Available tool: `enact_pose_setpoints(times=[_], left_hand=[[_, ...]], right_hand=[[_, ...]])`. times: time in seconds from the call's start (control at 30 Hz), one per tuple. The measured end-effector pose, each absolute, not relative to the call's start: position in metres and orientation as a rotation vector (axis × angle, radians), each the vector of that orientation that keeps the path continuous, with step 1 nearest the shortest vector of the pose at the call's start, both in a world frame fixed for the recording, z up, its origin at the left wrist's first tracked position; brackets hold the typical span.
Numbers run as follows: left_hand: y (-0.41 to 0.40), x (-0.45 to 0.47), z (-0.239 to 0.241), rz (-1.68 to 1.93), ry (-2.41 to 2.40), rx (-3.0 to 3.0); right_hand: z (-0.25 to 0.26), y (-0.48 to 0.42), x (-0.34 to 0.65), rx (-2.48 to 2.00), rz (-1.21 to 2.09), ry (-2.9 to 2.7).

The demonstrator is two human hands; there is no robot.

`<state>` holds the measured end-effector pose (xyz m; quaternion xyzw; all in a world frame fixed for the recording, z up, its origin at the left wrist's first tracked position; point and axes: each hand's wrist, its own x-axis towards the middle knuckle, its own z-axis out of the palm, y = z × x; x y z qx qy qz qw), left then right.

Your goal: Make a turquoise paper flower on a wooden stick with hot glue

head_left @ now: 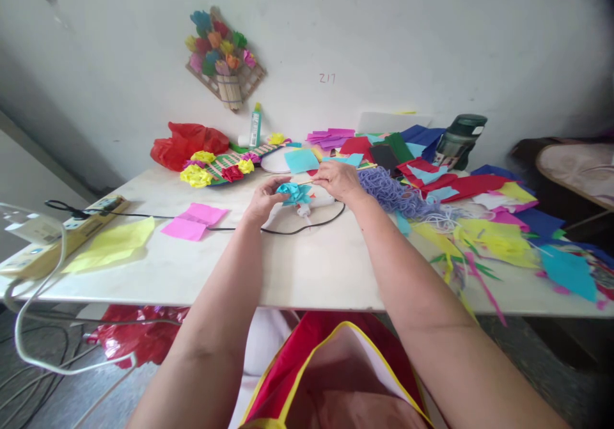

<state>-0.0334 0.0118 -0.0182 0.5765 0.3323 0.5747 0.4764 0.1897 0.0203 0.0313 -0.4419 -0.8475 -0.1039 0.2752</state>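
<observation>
My left hand [265,200] is closed on a crumpled light-blue paper flower [293,194], held just above the table. My right hand [337,181] pinches a thin wooden stick [368,167]; one end points toward the flower and the other juts out to the right. Under the flower lies a small white object [304,211] with a bit of orange near it, partly covered, so its kind is unclear. A black cable [307,229] curves around it on the tabletop. A light-blue paper sheet [301,160] lies just beyond my hands.
Decorated paper flowers [232,173] and a red plastic bag [189,144] sit at back left. Purple yarn [394,192], colored paper scraps [499,240] and a dark bottle [460,141] fill the right. A power strip [64,234] lies along the left edge, near pink paper [194,221].
</observation>
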Motion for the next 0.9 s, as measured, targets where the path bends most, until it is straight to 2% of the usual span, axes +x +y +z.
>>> enact_pose_setpoints(times=[0.9], left_hand=[[0.0098, -0.0312, -0.0137, 1.447, 0.844, 1.373]], right_hand=[[0.0333, 0.0165, 0.1886, -1.216, -0.336, -2.294]])
